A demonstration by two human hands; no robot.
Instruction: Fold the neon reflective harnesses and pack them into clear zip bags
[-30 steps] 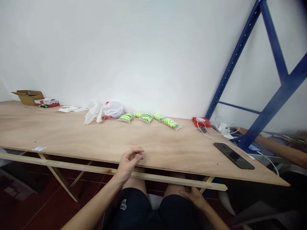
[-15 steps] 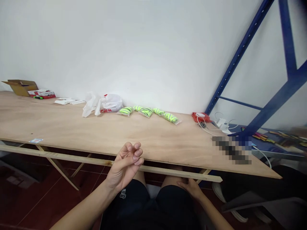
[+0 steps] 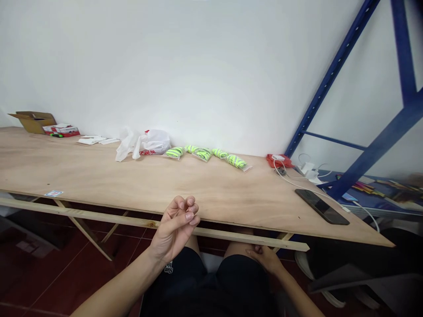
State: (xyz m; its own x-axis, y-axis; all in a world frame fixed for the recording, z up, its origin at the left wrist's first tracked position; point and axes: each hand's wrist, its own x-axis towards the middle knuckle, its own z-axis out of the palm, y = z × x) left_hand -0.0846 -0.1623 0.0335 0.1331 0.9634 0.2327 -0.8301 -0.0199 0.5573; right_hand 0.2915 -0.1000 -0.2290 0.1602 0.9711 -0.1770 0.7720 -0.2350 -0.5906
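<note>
My left hand (image 3: pixel 175 229) is raised over the front edge of the wooden table (image 3: pixel 148 180). Its fingers curl toward the thumb, and nothing shows between them. My right hand (image 3: pixel 266 259) rests low by my thigh, just below the table's edge; its thumb and a finger show slightly apart, with no object in them. Beyond my left hand, several clear packets of yellow-green striped material (image 3: pixel 202 153) lie along the back of the table.
White plastic bags (image 3: pixel 155 143), flat white papers (image 3: pixel 94 139), a red-and-white box (image 3: pixel 62 130) and an open cardboard box (image 3: pixel 35 123) stand toward the back left. On the right are a phone (image 3: pixel 322 207), white cables, a red bag (image 3: pixel 287 162) and a blue metal frame (image 3: pixel 325 88).
The view shifts slightly, so the table's things appear a little farther right. The left hand keeps its curled pose. The right hand's fingers look slightly more bent.
</note>
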